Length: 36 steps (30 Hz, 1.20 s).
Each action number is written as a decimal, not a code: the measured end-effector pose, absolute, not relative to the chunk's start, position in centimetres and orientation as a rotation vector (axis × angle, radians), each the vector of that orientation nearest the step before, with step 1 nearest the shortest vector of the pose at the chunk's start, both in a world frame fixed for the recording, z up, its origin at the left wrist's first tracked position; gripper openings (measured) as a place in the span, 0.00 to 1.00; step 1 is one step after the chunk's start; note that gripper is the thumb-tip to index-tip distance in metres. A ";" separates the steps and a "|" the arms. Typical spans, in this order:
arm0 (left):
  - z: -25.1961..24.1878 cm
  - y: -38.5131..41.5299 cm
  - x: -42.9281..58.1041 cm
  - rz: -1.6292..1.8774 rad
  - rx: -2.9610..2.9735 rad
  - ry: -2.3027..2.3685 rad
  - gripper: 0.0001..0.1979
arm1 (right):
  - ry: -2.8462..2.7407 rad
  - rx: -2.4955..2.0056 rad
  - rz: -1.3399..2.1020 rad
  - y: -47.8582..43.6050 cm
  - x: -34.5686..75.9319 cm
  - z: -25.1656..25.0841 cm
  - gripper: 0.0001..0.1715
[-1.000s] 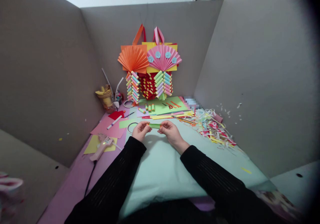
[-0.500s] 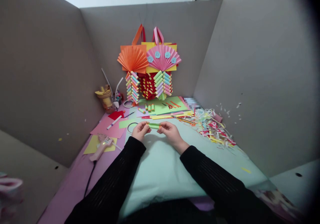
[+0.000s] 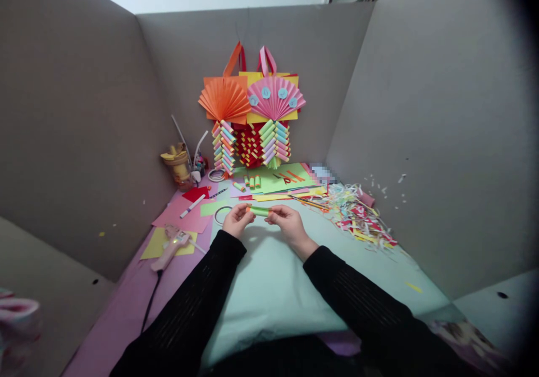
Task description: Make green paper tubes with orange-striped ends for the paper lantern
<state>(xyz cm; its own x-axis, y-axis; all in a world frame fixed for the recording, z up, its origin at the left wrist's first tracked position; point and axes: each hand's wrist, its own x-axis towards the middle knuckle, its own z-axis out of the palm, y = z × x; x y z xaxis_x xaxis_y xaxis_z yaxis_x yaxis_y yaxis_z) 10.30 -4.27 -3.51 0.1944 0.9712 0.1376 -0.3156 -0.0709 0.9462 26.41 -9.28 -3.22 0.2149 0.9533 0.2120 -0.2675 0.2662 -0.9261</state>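
Between my two hands is a small green paper roll [image 3: 259, 211] with orange at its ends. My left hand [image 3: 237, 220] pinches its left end, and my right hand [image 3: 289, 224] pinches the right end. The roll lies level, a little above the table covering. Beyond it, several finished green rolls with orange ends [image 3: 251, 182] rest on the paper at the back. A ring of tape [image 3: 221, 215] lies just left of my left hand, partly hidden by it.
A pink hot glue gun [image 3: 170, 248] lies at left on yellow paper, its cord running forward. Paper shreds [image 3: 362, 214] are heaped at right. A marker [image 3: 192, 206] and pencils [image 3: 309, 201] lie about. Paper fan hangings [image 3: 275, 97] hang on the grey back panel [image 3: 320, 46].
Very little differs. Both hands keep their pinch on the paper roll, which seems slightly turned between the fingers.
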 end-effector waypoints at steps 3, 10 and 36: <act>-3.2 -4.6 10.2 1.273 1.169 0.765 0.20 | -0.942 -0.899 1.062 -9.1 26.4 -3.4 0.20; -3.1 -4.6 10.4 1.349 1.135 0.771 0.20 | -0.938 -0.884 1.097 -9.3 26.1 -3.0 0.20; -2.7 -5.2 10.5 1.355 1.349 0.779 0.12 | -1.005 -1.020 0.842 -9.1 26.5 -3.2 0.09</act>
